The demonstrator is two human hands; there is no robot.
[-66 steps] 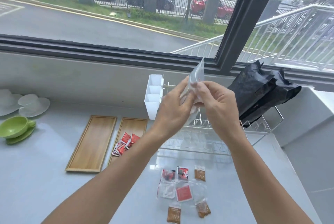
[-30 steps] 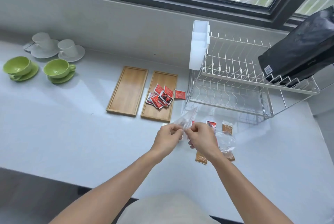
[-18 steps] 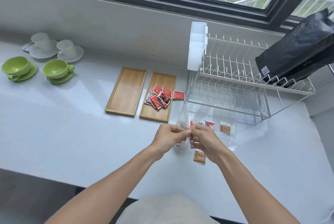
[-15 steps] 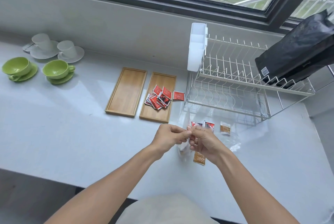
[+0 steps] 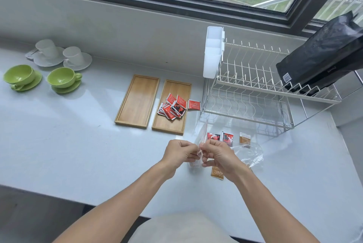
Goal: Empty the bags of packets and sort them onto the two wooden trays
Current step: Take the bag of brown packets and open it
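Since a second ago the clear plastic bag (image 5: 202, 138) has swung from slanting leftward to nearly upright, its lower part now hanging between the left hand (image 5: 179, 154) and right hand (image 5: 218, 154), both pinching it closed-fingered above the tabletop (image 5: 78, 144). It appears emptied. Red packets (image 5: 173, 107) fill the right wooden tray (image 5: 172, 127); the left wooden tray (image 5: 137, 101) is bare, while loose red and brown packets (image 5: 227, 137) await sorting beside a second clear bag (image 5: 250, 152).

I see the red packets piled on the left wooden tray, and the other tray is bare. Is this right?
Not quite. In the head view the red packets lie on the right wooden tray; the left wooden tray is the bare one.
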